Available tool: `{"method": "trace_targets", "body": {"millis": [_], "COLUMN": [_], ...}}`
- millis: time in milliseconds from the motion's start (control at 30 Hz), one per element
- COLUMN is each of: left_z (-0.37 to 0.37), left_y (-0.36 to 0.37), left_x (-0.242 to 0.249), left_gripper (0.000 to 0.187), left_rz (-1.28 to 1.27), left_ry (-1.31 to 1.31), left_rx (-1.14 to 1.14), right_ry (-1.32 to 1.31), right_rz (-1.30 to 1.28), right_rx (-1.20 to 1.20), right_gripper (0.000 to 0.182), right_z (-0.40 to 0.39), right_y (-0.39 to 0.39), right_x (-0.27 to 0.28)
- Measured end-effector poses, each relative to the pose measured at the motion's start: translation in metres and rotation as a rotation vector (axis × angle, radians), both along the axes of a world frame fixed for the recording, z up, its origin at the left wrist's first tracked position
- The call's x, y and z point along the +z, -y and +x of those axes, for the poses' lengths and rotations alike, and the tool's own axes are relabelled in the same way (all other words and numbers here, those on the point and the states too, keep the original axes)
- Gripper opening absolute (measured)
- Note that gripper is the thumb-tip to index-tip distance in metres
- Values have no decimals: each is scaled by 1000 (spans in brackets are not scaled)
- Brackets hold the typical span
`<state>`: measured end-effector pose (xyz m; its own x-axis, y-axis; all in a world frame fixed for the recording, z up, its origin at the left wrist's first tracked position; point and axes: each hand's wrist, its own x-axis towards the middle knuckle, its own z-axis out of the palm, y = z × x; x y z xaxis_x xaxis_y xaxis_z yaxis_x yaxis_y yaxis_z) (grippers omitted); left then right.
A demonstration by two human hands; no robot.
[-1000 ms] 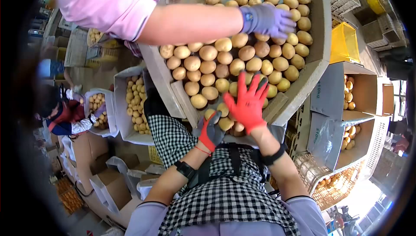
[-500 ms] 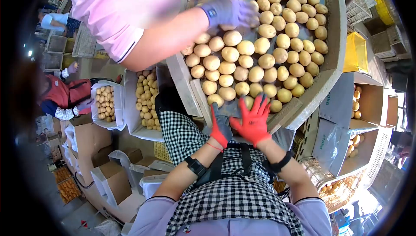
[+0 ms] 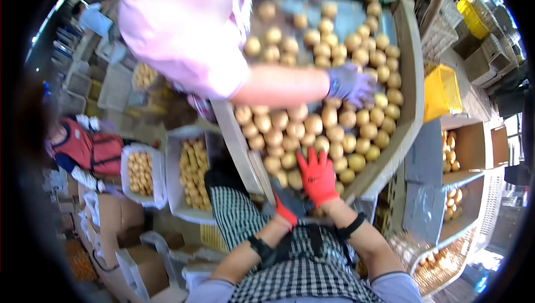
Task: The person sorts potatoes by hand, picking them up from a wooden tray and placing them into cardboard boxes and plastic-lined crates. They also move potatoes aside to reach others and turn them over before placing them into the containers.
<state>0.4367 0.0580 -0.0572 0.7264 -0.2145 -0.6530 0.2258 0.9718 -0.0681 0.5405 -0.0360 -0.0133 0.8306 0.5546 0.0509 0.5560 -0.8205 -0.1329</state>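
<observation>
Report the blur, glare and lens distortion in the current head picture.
Head view: blur softens the potatoes and the co-worker's purple glove; head view: bright light glares on the latticed crate at lower right; head view: wide-angle bending, with the corners falling to black.

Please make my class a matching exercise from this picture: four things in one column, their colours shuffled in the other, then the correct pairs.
Things:
1. Camera wearer's right hand
2. Gloved hand at the end of the arm reaching across the tray
3. Camera wearer's apron
4. Round produce spread in the tray

Colours:
A. Black-and-white check
B. Tan
C. Bright red glove
D. Purple glove

Right pairs: 1-C, 2-D, 3-A, 4-B
</observation>
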Motion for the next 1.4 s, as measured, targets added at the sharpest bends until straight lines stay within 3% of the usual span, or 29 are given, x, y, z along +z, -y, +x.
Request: {"method": "trace_targets", "body": {"millis": [33, 67, 100, 200, 367, 433, 500, 567, 633, 767, 933, 1033, 1167, 1233, 1300, 1333, 1400], "left_z": [3, 4, 4, 9, 20, 17, 19, 15, 22, 21, 20, 11, 22, 16, 13, 11, 10], "left_y": [1, 0, 0, 3, -3, -2, -5, -7, 0, 2, 1, -2, 5, 0, -2, -2, -2], "left_x": [5, 9, 14, 44, 48, 52, 35, 16, 48, 47, 37, 27, 26, 13, 24, 30, 31], "left_gripper": [110, 109, 108, 106, 103, 100, 96, 93, 93, 95, 97, 95, 80, 81, 84, 89, 94], "left_rz": [32, 88, 136, 166, 55, 184, 29, -80, 19, 201, 111, 112, 489, 476, 114, 39, 77], "left_ry": [7, 10, -1, 77, -29, 123, 217, 348, 62, 149, 66, 104, 499, 402, 194, 172, 189], "left_rx": [11, -21, -50, -38, 24, -24, -9, -44, 1, -63, -48, -31, -121, -143, 10, -17, -55], "right_ry": [73, -72, 29, -93, -238, -296, -671, -921, -1398, -1326, -1297, -1360, -1152, -599, 346, 584, 918], "right_rz": [-22, -51, -61, 22, 274, 306, 888, 1409, 1879, 1857, 1823, 1869, 1898, 1522, 1041, 881, 577], "right_rx": [3, -15, -21, -99, 23, 36, -298, -305, -417, -355, -283, -366, -482, -254, 189, 216, -107], "right_gripper": [46, 38, 34, 32, 52, 58, 57, 59, 65, 73, 79, 79, 77, 69, 55, 53, 50], "right_z": [6, 14, 19, 22, 7, 0, -12, -12, -9, -10, -10, -8, -7, -14, 14, 24, 71], "right_y": [-9, -18, -23, -26, 14, 22, 30, 43, 43, 55, 60, 60, 55, 76, 118, 143, 195], "right_x": [-1, 14, 2, -1, -3, 1, 1, -27, 76, 90, 111, 115, 90, 142, 205, 225, 237]}}
